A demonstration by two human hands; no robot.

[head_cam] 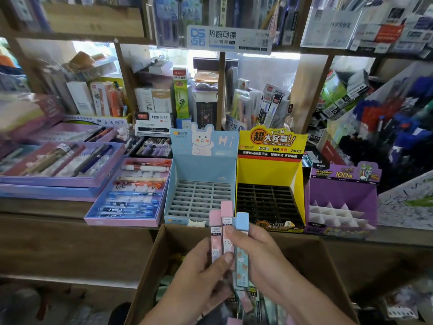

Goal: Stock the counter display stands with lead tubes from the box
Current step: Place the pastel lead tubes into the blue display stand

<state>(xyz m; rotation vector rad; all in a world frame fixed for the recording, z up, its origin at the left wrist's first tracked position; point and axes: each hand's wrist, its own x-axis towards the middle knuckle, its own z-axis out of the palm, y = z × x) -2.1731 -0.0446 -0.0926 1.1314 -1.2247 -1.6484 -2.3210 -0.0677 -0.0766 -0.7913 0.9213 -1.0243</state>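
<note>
Three lead tubes [226, 221], two pink and one blue, stand upright with caps up, fanned side by side above the open cardboard box [150, 266], probably to be sorted before slotting. The left hand [199, 277] has its fingers [223, 260] clamped on the pink pair, thumb across their lower halves. The right hand [260, 256] pinches the middle pink tube under its thumb and backs the blue one. Just beyond, on the worktop [35, 207], a blue stand [201, 165], a yellow stand [269, 170] and a purple stand [342, 191] sit side by side, grids apparently unfilled, open toward the person for easy loading.
</note>
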